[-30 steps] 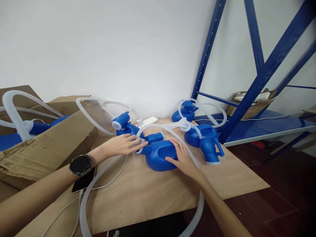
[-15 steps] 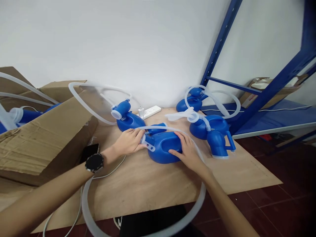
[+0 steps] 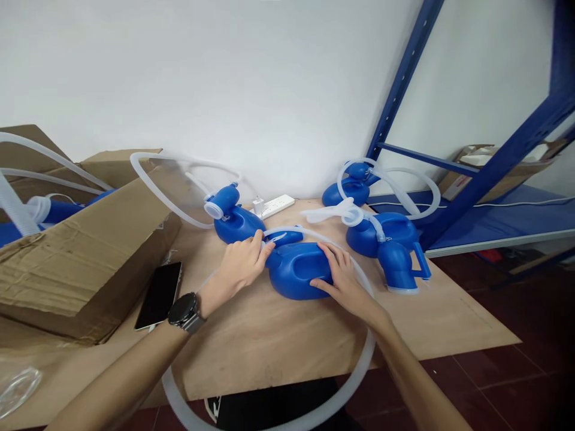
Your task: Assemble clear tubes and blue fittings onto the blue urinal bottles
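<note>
Head view: two bare hands at work on one blue bottle (image 3: 299,280) at a wooden counter (image 3: 269,347).
Bottle position: lying on the counter, near its middle, neck toward the left hand (image 3: 242,263).
Left grip: fingers and thumb closed together on the neck end; the part beneath them is mostly hidden.
Right grip: right hand (image 3: 345,281) clamped on the opposite end, fingers over the top, thumb on the near side.
Left wrist: dark watch (image 3: 184,310).
Tube (image 3: 359,368): translucent; runs behind the bottle, passes the right forearm and hangs in a loop below the counter's front edge.
Blue piece (image 3: 287,237): just behind the bottle, lying down.
Left rear bottle (image 3: 240,225): blue, spout attached, near the white power strip (image 3: 279,205).
Right bottle (image 3: 399,230): blue, well apart from the right hand; a handled spout (image 3: 395,263) stands in front of it, wide end down.
Far bottle (image 3: 345,193): near the wall, beside the blue rack (image 3: 399,78), tube looped around it.
Carton (image 3: 90,257): left side, open, holding further blue parts and tubes.
Phone (image 3: 159,294): dark screen up, between carton and left forearm.
</note>
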Demonstrator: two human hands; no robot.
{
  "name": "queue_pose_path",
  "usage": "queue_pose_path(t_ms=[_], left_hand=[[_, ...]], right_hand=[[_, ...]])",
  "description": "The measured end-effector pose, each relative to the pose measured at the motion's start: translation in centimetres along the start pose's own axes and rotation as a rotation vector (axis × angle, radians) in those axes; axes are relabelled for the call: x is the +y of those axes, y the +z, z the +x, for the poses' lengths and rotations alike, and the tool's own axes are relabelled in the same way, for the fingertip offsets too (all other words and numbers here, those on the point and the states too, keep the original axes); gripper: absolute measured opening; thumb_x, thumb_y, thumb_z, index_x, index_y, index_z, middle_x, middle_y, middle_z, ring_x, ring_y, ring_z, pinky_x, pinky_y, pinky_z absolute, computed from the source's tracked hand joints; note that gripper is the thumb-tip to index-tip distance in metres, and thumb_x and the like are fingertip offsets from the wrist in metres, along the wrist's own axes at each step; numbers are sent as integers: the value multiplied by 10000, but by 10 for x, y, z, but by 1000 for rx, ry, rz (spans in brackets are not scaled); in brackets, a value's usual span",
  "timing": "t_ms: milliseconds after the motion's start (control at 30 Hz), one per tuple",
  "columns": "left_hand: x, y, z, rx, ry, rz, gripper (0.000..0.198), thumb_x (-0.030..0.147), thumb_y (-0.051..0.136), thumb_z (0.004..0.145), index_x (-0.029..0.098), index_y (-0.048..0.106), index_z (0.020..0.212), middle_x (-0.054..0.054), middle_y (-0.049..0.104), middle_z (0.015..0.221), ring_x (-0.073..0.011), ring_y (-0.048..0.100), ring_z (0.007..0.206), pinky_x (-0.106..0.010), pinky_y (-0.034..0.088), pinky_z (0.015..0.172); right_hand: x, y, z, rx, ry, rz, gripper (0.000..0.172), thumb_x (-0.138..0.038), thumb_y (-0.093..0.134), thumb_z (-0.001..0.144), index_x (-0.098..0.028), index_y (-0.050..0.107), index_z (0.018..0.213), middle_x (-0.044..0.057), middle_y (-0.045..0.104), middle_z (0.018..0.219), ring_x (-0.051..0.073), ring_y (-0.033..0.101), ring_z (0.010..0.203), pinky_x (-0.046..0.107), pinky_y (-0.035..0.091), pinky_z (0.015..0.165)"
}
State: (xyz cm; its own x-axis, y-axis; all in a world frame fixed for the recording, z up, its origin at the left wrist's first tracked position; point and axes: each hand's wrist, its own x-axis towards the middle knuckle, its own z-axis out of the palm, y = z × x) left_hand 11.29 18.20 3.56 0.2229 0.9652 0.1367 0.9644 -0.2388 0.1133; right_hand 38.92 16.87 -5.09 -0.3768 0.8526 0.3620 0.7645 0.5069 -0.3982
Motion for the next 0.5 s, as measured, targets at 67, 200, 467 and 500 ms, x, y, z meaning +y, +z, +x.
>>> queue_pose_path(t_ms=[67, 200, 467, 500], left_hand=[[4, 0, 1, -5, 4, -1, 444, 468, 214, 1104, 174, 545, 1138, -126, 775, 986, -356, 753, 907, -381, 469, 693], [7, -3, -3, 20, -25, 29, 558, 590, 287, 1066, 128, 566, 1208, -167, 770, 1021, -387, 744, 929, -416, 500, 742], [2, -11, 7, -56, 142, -270, 420, 471, 328, 1049, 266, 683, 1141, -47, 711, 1312, -255, 660, 1210, -353, 488, 1016], [5, -11, 10, -63, 137, -264, 383, 431, 356, 1032, 270, 703, 1046, -34, 736, 1249, -251, 675, 1170, -344, 497, 989]], right_hand=[[0, 1, 0, 7, -13, -26, 802, -677, 451, 1007, -310, 136, 1646, 145, 386, 1594, 380, 384, 1453, 574, 396, 1164], [-1, 6, -1, 22, -5, -70, 798, -672, 446, 1009, -296, 150, 1648, 155, 393, 1588, 391, 397, 1447, 582, 397, 1157], [-6, -16, 16, -33, 9, -33, 843, -733, 625, 883, -254, 395, 1537, 163, 538, 1443, 391, 502, 1350, 556, 441, 1116], [-10, -21, 19, -53, 10, -32, 846, -738, 650, 860, -251, 430, 1515, 159, 552, 1437, 391, 507, 1351, 549, 441, 1117]])
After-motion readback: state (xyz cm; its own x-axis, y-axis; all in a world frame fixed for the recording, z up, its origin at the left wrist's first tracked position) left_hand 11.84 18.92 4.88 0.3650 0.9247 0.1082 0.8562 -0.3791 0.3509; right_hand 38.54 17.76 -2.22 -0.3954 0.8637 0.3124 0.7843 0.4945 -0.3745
